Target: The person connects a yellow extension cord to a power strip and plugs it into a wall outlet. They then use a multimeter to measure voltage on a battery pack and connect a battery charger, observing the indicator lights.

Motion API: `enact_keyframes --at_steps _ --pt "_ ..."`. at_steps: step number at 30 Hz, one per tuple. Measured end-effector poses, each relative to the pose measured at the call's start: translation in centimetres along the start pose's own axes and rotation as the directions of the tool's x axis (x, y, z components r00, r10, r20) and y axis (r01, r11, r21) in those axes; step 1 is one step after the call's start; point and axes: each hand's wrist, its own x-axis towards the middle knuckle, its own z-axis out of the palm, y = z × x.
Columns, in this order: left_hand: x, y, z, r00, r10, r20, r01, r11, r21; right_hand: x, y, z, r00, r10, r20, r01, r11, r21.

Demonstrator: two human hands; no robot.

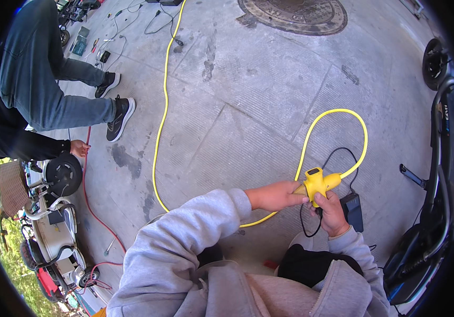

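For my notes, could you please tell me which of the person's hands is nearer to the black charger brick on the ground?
Right. The right hand sits just beside the black charger brick; the left hand is farther off, left of the yellow plug.

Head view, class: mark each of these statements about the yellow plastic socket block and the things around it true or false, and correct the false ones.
1. Both hands hold the yellow plastic socket block. True: the left hand and the right hand each have a grip on it.
2. The yellow cable lies dead straight. False: it forms a loop beside the block.
3. A black rectangular adapter lies on the paved ground. True.
4. The round metal manhole cover lies right under the hands. False: it lies far off, at the top edge.
5. Another person's hand is near a red cable. True.
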Motion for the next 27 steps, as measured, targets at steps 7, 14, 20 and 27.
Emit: enact_keyframes --at_steps 7,14,20,27 --pt "-13.0 -2.7 -9.2 0.853 -0.436 -0.286 0.276 0.843 -0.463 0.8 -3.7 -6.0 0.886 -0.115 -0.449 0.116 0.993 -0.026" --pt "-19.6 4.1 -16.6 0.530 -0.079 -0.844 -0.440 0.826 -0.353 9.7 0.2 -11.9 0.900 -0.059 -0.432 -0.187 0.843 -0.504" --pt "-20.5 8.7 -15.4 0.492 0.165 -0.855 -0.413 0.909 -0.062 8.0 -6.3 -7.1 0.863 -0.455 -0.217 -0.373 -0.288 -0.882" --pt "-20.5 17.5 -7.7 0.770 0.231 -0.595 -0.525 0.760 -0.384 4.9 -9.8 20.8 0.870 0.189 0.456 0.000 0.924 -0.384"
